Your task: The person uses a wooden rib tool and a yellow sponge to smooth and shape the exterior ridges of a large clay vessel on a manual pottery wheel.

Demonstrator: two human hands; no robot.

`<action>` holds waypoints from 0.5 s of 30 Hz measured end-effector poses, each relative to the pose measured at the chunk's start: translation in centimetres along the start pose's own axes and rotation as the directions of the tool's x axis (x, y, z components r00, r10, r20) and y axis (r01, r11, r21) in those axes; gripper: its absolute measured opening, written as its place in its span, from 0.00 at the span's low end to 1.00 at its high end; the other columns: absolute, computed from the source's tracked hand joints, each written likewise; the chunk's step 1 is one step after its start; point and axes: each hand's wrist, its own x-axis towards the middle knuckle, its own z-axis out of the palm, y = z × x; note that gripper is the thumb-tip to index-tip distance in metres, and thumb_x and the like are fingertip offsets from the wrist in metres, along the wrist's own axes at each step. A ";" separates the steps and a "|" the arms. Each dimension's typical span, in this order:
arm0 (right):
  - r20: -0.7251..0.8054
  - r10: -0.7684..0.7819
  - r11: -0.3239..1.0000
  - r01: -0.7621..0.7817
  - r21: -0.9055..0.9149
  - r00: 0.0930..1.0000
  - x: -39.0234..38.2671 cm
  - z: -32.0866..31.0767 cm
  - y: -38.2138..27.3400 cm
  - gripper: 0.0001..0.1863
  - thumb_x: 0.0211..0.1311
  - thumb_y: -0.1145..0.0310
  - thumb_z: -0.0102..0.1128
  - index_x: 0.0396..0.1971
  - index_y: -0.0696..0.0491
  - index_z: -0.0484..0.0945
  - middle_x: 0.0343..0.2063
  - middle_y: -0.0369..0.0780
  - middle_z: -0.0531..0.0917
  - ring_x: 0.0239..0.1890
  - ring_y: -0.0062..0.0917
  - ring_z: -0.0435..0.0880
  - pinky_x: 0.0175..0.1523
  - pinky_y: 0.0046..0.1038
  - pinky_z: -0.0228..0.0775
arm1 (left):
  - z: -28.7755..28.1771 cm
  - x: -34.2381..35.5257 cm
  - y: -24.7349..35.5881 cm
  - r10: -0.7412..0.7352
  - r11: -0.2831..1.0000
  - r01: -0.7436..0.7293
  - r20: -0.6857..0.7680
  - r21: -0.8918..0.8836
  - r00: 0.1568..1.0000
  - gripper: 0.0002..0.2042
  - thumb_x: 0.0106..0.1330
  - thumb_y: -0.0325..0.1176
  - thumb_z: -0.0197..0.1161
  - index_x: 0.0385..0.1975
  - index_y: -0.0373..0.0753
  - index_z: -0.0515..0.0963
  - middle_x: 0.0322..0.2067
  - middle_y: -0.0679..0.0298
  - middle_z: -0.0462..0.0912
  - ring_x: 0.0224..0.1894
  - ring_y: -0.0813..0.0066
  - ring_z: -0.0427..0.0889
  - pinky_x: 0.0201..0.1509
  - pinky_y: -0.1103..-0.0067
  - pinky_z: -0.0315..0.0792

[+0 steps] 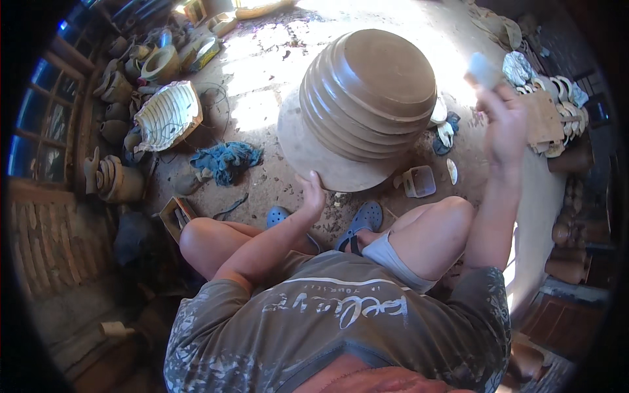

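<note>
Head cam: big ribbed clay pot (pixel 367 98) sits on a round board (pixel 296 137) in front of the person, flat face up, shiny in spots so prob damp. R hand (pixel 503 121) is raised off to the right w/ its grip closed on a pale pad (pixel 483 71), apart from the pot. Too blurry to tell cloth vs plastic. L hand (pixel 311 196) is at the board's near edge, touching; can't tell if its grip is pinched or just resting.

Risks imo: an uneven shove from L hand could tip or shift the pot, bc it looks tall & heavy. If the clay's soft, pressing too hard w/ the pad might dent the ribs. Tub (pixel 419 181) is near the board too, could get knocked tbh.
</note>
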 end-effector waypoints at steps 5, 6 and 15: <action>0.061 0.041 0.999 -0.043 0.029 0.997 9.1 -5.1 2.3 0.11 0.66 0.67 0.65 0.42 0.58 0.86 0.35 0.36 0.87 0.32 0.17 0.80 0.39 0.22 0.70 | 2.8 -3.8 3.5 -0.126 0.991 0.121 0.089 0.062 0.988 0.42 0.81 0.56 0.41 0.76 0.29 0.33 0.75 0.42 0.53 0.77 0.52 0.54 0.80 0.66 0.50; 0.037 0.067 0.986 -0.060 -0.156 0.997 10.9 -5.9 5.0 0.11 0.66 0.67 0.64 0.43 0.57 0.85 0.36 0.37 0.88 0.33 0.18 0.81 0.41 0.22 0.71 | 3.1 -4.2 3.5 -0.149 0.988 0.144 0.092 0.058 0.985 0.42 0.80 0.56 0.41 0.76 0.29 0.33 0.75 0.42 0.53 0.77 0.52 0.55 0.79 0.65 0.51; 0.119 0.281 0.931 -0.301 0.209 0.952 12.3 0.6 5.3 0.18 0.68 0.68 0.62 0.56 0.55 0.78 0.43 0.39 0.86 0.46 0.24 0.85 0.49 0.31 0.77 | 1.3 0.5 0.4 -0.111 0.982 0.115 0.036 -0.149 0.993 0.39 0.81 0.55 0.40 0.78 0.35 0.33 0.73 0.41 0.56 0.72 0.52 0.65 0.74 0.65 0.62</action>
